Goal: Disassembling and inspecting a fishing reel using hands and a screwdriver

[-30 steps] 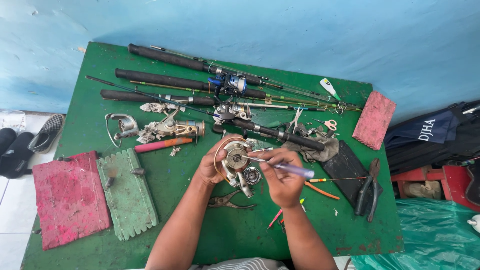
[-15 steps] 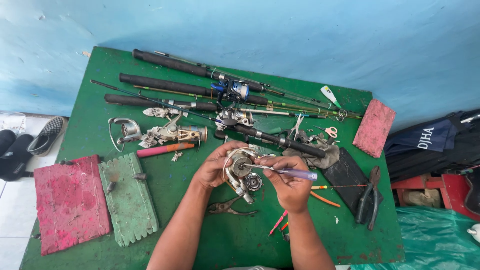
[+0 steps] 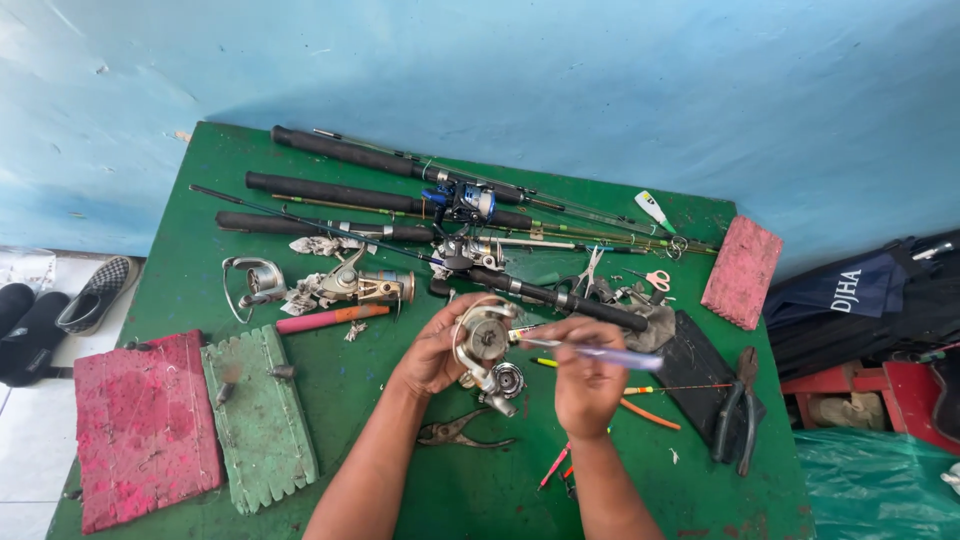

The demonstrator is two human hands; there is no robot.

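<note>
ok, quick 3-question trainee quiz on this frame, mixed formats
1. True or false: the left hand holds a reel.
2. The right hand holds: A) pliers B) a thin pen-like tool C) scissors.
3. Fill in: the pliers lie on the green ____, just below the hands.

Key: 1 true; 2 B; 3 table.
</note>
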